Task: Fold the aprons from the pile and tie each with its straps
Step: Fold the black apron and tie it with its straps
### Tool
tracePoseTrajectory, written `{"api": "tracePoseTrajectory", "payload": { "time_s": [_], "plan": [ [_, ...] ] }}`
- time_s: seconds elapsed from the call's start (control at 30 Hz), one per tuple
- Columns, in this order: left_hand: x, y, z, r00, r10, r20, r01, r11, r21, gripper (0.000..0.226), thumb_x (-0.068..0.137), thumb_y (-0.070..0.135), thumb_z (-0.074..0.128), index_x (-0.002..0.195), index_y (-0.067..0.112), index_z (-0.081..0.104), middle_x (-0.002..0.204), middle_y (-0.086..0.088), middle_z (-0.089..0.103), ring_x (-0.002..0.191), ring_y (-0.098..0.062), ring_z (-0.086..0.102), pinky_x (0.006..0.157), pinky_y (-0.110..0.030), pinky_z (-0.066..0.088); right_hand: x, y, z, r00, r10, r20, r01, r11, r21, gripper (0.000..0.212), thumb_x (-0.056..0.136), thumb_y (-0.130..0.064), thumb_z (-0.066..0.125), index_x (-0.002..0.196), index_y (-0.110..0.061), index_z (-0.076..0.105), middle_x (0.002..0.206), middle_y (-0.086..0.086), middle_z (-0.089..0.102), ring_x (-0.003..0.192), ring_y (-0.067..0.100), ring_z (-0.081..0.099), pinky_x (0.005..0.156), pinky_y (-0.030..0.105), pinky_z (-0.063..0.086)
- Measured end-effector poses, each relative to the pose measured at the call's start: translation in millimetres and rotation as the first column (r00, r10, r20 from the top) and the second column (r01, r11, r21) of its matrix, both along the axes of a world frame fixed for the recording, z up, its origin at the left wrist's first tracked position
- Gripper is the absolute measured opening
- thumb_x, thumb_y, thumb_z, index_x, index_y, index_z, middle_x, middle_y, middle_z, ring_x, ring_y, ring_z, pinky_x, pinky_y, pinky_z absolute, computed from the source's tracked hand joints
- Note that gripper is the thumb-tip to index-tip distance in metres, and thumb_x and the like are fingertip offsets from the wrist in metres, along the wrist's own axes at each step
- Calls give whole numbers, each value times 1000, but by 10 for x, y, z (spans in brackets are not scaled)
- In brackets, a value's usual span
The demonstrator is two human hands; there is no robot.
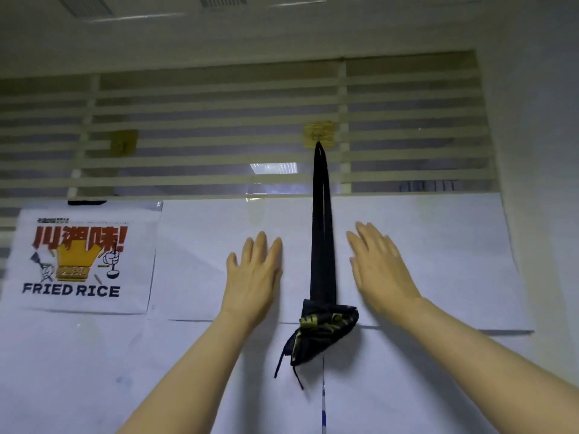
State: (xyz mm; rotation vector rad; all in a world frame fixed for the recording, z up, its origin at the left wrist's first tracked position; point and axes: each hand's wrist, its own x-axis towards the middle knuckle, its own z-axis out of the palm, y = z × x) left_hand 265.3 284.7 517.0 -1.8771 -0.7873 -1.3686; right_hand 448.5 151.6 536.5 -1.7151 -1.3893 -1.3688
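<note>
Our left grip (253, 270) and right grip (380, 267) are spread wide, holding nothing, either side of the tied apron (326, 333). Above the apron its strap loop (321, 230) hangs from a yellow hook (319, 134); left of the apron, a poster (78, 261).

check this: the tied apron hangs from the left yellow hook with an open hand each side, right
No: in the head view the apron hangs from the right yellow hook, not the left yellow hook. The left hand and right hand are open beside it.
</note>
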Motion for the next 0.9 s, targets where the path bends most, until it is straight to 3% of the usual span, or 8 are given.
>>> {"api": "tracePoseTrajectory", "payload": {
  "time_s": [0.13,0.27,0.33,0.43,0.53,0.7,0.77,0.9],
  "plan": [
    [-42,-44,-275,998,-42,-36,40,996,-76,61,76,11,71,127,16,39,129,-16,49,110,-33,47,76,-46,47,117,-136,-314,995,-96,26,98,991,-93,69,64,0,77,129,-2,54,136,20,50,125,40,48,96,55,42],
    [-48,-179,-445,995,-1,-105,-21,977,-211,68,84,2,56,137,19,18,146,-13,26,124,-34,33,85,-41,40,78,-321,-451,995,-88,-40,76,968,-240,68,90,-6,49,150,-10,17,158,12,6,146,30,4,117,45,8],
    [-42,-283,-477,992,17,-125,-51,961,-270,69,85,-1,51,142,18,17,148,-11,18,127,-31,28,88,-37,37,42,-407,-469,995,-89,-44,72,952,-297,67,93,-10,43,151,-13,8,159,9,-3,146,28,-4,118,42,3],
    [-56,-504,-628,995,-33,-92,0,943,-333,61,81,-5,47,137,15,35,137,-9,34,120,-28,36,90,-34,31,-38,-491,-529,992,-32,-125,-8,951,-308,63,92,-6,42,149,-11,17,158,10,6,145,28,5,116,39,9],
    [-114,-705,-1051,994,-100,-47,84,962,-258,46,74,-6,52,117,10,57,114,-10,54,103,-31,50,84,-37,32,-133,-555,-782,950,138,-279,-197,961,-193,50,89,-1,45,138,-7,36,144,13,33,130,31,35,102,37,30],
    [-309,-1112,-2512,997,0,-72,-26,933,-358,32,61,2,60,90,14,65,82,-4,57,71,-25,53,68,-33,29,-167,-666,-1786,851,245,-464,-360,916,-177,37,89,-1,46,126,-3,45,127,14,44,111,30,52,86,39,41],
    [-398,-1355,-3034,988,58,-145,-126,843,-522,29,69,4,60,95,15,64,87,-3,56,74,-26,57,67,-34,32,-158,-708,-2259,838,243,-488,-385,898,-214,33,88,-1,48,121,-1,48,122,14,48,106,32,54,85,39,42],
    [-555,-1978,-3965,896,47,-442,-418,426,-802,33,93,15,37,126,20,41,125,-1,42,117,-23,41,90,-36,29,-245,-866,-3300,799,146,-583,-429,817,-384,34,87,1,48,121,-4,52,119,12,50,105,30,52,85,35,41]
  ]
}}
